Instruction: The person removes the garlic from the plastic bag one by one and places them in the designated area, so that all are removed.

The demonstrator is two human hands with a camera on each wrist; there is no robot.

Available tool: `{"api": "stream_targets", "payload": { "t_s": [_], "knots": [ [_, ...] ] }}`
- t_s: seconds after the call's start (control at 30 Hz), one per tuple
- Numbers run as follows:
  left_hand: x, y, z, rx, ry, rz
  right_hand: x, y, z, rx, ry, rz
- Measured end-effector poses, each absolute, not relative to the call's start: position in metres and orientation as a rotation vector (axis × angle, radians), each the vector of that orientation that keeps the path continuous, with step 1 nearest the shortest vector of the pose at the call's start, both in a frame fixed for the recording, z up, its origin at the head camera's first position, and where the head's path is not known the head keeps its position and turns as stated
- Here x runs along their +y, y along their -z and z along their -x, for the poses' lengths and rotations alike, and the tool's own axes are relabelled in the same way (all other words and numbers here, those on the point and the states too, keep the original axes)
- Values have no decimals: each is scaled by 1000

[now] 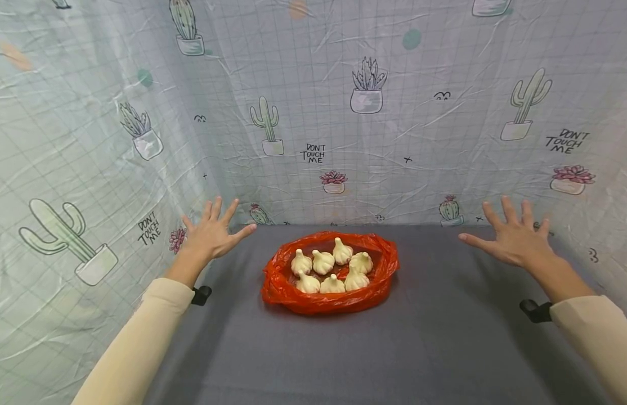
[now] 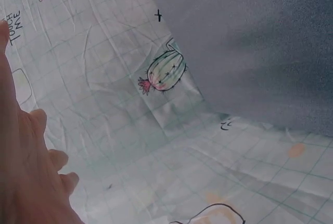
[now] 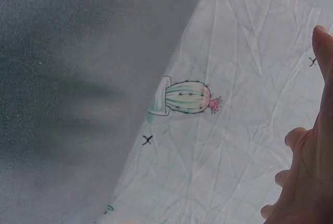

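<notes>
Several pale garlic bulbs (image 1: 323, 262) sit in a red plastic bag (image 1: 323, 304) whose rim is rolled outward, in the middle of the grey table. To the left of the bag, my left hand (image 1: 210, 236) is raised with its fingers straight and spread, touching nothing. My right hand (image 1: 517, 239) is held up in the same way on the right side, well apart from the bag. In the left wrist view the left hand (image 2: 34, 166) shows at the left edge; the right hand (image 3: 312, 156) lines the right edge of the right wrist view. Neither wrist view shows the garlic.
A grey cloth-covered table (image 1: 334, 354) runs back to a hanging curtain (image 1: 313, 73) printed with cacti, which encloses the back and both sides. Dark straps (image 1: 201, 295) sit at the wrists beside the cream sleeves.
</notes>
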State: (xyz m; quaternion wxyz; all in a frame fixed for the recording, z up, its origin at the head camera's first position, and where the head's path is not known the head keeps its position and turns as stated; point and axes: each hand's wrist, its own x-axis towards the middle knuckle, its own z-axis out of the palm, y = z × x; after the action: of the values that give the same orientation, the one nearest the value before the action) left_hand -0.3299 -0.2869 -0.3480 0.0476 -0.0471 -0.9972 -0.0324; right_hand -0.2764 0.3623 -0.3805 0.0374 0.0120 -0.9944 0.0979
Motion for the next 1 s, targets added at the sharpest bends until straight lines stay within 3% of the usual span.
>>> {"api": "stream_targets", "payload": {
  "t_s": [1.0],
  "knots": [
    [-266,395,291,-3031,95,251,312,404,251,-3054,-288,-194]
  ]
}}
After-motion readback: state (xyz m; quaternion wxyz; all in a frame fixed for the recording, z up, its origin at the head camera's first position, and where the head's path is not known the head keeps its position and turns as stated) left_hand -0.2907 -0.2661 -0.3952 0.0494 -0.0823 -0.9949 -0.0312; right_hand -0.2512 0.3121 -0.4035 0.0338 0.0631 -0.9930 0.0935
